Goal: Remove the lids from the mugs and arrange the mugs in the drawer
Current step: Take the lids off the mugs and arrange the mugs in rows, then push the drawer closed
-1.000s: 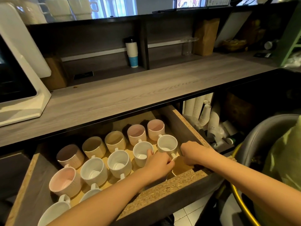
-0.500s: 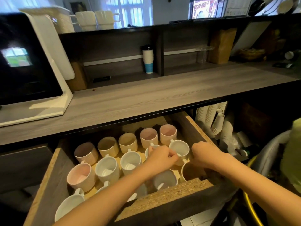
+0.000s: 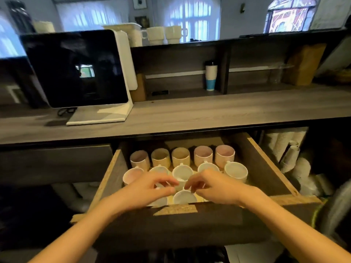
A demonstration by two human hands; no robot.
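The long drawer of raw chipboard with a dark front (image 3: 266, 160) stands pulled out under the grey wood-grain counter (image 3: 228, 114), and the lidless mugs sit upright inside it in rows. Along the back runs a row of five ribbed mugs in pale pink and tan (image 3: 180, 156), shoulder to shoulder. In front of them is a second row: a pink-lined mug (image 3: 131, 175) at the left end and a plain white mug with its handle turned to the back (image 3: 236, 170) at the right end. The ones between are partly hidden by the person's hands.

Both hands hover over the front of the drawer. The left hand (image 3: 150, 188) has its fingers loosely curled with the thumb below them, and the right hand (image 3: 214, 188) lets its fingers droop (the tips are blurred). Neither holds anything that I can see. Their fingertips come close together just above a small white mug in the front row (image 3: 184, 197).

On the counter a black screen on a white stand (image 3: 76, 69) sits at the left. A white and blue paper cup stack (image 3: 210, 76) stands in the shelf behind.
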